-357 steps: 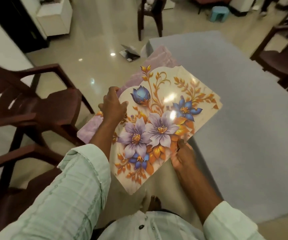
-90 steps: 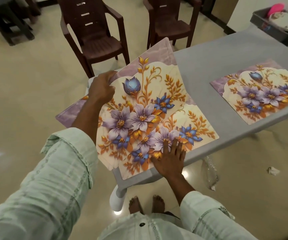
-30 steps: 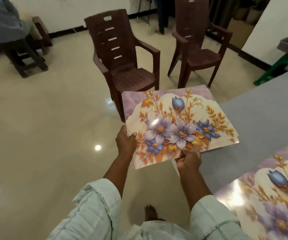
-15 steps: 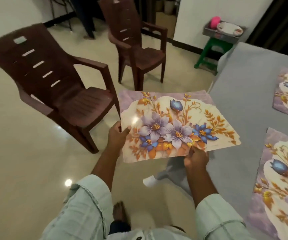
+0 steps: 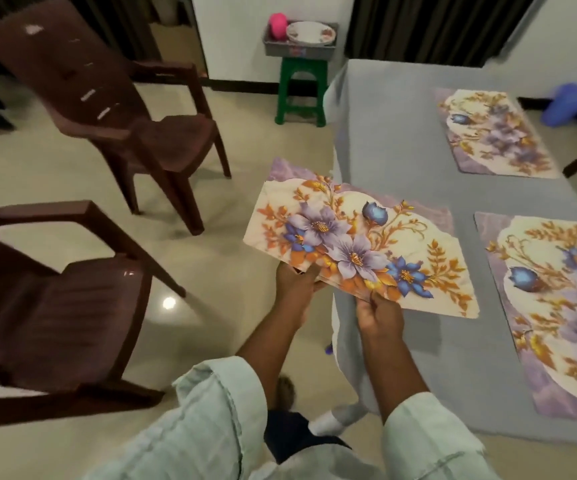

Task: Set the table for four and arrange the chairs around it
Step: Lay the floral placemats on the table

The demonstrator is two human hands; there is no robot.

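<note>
- Floral placemats [image 5: 360, 244], how many I cannot tell, are pinched at the near edge by left hand [image 5: 295, 284] and right hand [image 5: 379, 315], over the grey table [image 5: 384, 140] edge.
- Right placemat [image 5: 564, 306] is cut off.

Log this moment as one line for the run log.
left hand, right hand: hold placemats | table: two mats laid | chairs: off table

Grey cloth-covered table [image 5: 394, 133]: left half bare, open for a hand. Right half taken by two flat floral placemats, far one [image 5: 495, 133] and near one [image 5: 557, 306]. Held floral placemats [image 5: 360, 244] overhang the table's left edge. Two brown plastic armchairs, near [image 5: 55, 306] and far [image 5: 124, 109], crowd the floor left; open floor between them and the table.
</note>
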